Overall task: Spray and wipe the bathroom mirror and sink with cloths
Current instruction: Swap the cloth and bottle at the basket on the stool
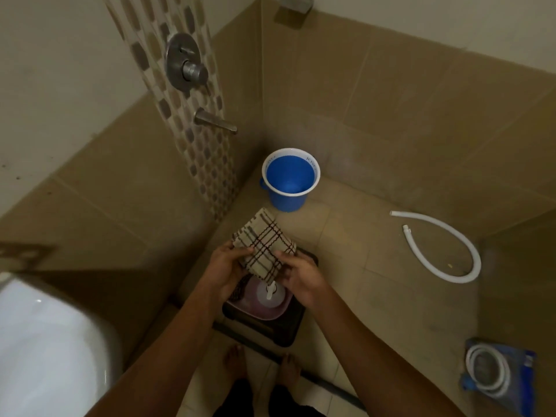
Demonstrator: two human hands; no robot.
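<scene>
A folded beige cloth with dark checked lines is held up in front of me by both hands. My left hand grips its left edge and my right hand grips its lower right corner. Directly below the cloth, a spray bottle with a white nozzle stands in a pink basin on a black stool. No mirror is in view. A white ceramic fixture fills the lower left; I cannot tell whether it is the sink.
A blue bucket stands in the shower corner under a metal spout and mixer valve. A white hose lies on the floor at right. A packaged coiled hose lies lower right. My bare feet stand behind the stool.
</scene>
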